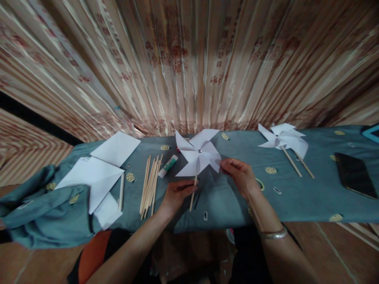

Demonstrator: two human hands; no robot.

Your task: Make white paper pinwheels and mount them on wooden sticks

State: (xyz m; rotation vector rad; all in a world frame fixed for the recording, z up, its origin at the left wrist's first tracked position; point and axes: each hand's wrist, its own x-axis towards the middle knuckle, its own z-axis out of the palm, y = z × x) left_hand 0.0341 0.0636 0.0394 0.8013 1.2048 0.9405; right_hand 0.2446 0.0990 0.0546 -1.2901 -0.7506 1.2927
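Note:
A white paper pinwheel (pixel 189 157) with a shiny pin at its centre is held up over the middle of the cloth. Its thin wooden stick (pixel 192 201) is pinched between the thumb and fingers of my left hand (pixel 177 195). My right hand (pixel 238 175) has thumb and fingers closed on the edge of the pinwheel's lower right blade. To the left of my left hand lies a bunch of wooden sticks (pixel 151 183). A green and white glue stick (pixel 168 166) rests between that bunch and the pinwheel.
Two white pinwheels (pixel 281 138) on sticks lie at the right, near a dark phone (pixel 355 173). White paper sheets (pixel 117 148) and a white stick-like tool (pixel 121 191) are on the left. A patterned curtain (pixel 177 59) hangs behind the green cloth (pixel 242 213).

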